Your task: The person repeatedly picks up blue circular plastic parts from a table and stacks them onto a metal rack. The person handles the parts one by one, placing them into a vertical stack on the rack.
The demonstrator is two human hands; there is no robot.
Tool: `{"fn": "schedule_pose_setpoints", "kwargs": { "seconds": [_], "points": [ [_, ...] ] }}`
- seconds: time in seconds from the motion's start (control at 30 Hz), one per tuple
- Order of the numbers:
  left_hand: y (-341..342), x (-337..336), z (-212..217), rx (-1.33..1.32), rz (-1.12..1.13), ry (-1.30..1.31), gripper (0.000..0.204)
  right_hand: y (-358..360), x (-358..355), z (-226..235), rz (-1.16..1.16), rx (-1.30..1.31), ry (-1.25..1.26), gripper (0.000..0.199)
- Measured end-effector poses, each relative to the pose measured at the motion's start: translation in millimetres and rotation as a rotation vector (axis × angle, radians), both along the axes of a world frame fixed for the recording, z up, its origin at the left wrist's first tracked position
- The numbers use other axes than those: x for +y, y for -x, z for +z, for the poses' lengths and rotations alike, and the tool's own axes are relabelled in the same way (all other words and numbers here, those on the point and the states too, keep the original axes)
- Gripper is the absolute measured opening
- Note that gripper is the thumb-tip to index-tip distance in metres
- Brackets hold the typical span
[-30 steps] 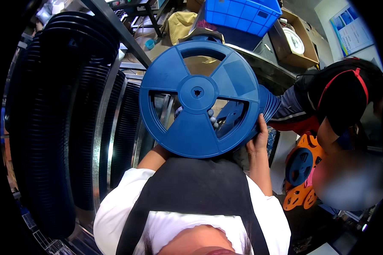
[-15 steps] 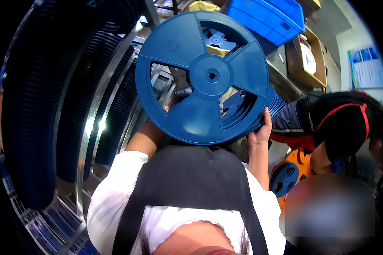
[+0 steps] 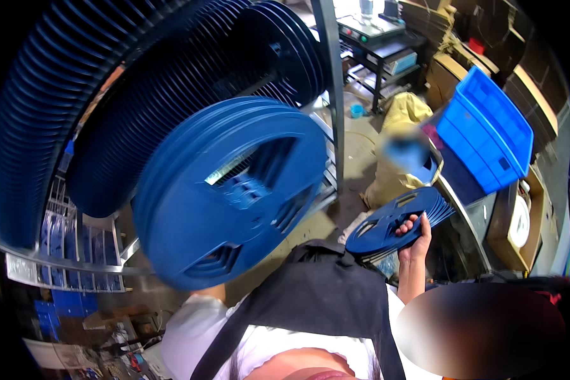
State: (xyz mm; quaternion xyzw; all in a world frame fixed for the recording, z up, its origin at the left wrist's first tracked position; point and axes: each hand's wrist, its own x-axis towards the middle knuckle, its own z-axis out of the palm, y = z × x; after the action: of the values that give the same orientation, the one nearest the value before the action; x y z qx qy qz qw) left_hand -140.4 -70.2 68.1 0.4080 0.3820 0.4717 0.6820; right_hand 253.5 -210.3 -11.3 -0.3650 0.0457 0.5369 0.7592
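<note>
Blue reels (image 3: 234, 190), a thick stack of flat spoked plastic discs, raised on edge at the person's left, close to the camera and just in front of the metal rack (image 3: 332, 95). Carried from beneath by the left hand (image 3: 212, 292), of which only the wrist and a white sleeve show under the stack's lower rim; grip itself hidden, so impossible to tell how the fingers lie. Tilted slightly, broad spoked face turned toward the camera, apparently level with the rack's rows yet not resting on any rail that can be seen.

Second, thinner stack of reels (image 3: 392, 223) lower at the right, lying near flat, held by the right hand (image 3: 415, 239) with fingers hooked through a spoke opening and curled shut over the rim.

Rack already heavily loaded: long rows of stored reels (image 3: 126, 95) standing on edge, packed side by side across the upper left. Blue crate (image 3: 487, 136) tilted at the right, cardboard boxes (image 3: 519, 215) beside and behind it, a yellowish sack (image 3: 402, 114) on the floor near another person's blurred form.

Judging by this: shelving well advanced, with most discs racked; both held stacks not yet put away. Left stack seemingly nearest to placement, right stack waiting. No free slot clearly visible from this angle.
</note>
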Motion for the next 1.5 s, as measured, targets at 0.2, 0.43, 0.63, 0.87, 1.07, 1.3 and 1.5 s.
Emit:
{"fn": "schedule_pose_setpoints", "kwargs": {
  "seconds": [0.2, 0.43, 0.63, 0.87, 1.07, 1.3, 1.5],
  "points": [
    [-2, 22, 41, 0.093, 0.225, -0.230, 0.040, -10, 28, -19, 0.167, 0.032, 0.078, 0.033],
    [-70, 103, 73, 0.080, 0.215, -0.384, 0.042, -4, 45, -30, 0.208, 0.089, 0.063, 0.034],
    [-105, 136, 68, 0.020, 0.146, -0.363, 0.043, -5, 49, -35, 0.169, 0.115, 0.099, 0.032],
    [-136, 156, 74, -0.004, 0.023, -0.381, 0.046, -10, 60, -42, 0.156, 0.147, 0.111, 0.032],
    [-146, 184, 42, 0.203, 0.200, -0.573, 0.031, -11, 69, -40, 0.189, 0.159, 0.126, 0.032],
    [-161, 165, 29, 0.081, 0.340, -0.579, 0.033, -15, 67, -41, 0.200, 0.129, 0.116, 0.034],
    [-148, 167, 41, -0.110, 0.305, -0.214, 0.021, -14, 68, -41, 0.182, 0.165, 0.151, 0.030]
  ]
}}
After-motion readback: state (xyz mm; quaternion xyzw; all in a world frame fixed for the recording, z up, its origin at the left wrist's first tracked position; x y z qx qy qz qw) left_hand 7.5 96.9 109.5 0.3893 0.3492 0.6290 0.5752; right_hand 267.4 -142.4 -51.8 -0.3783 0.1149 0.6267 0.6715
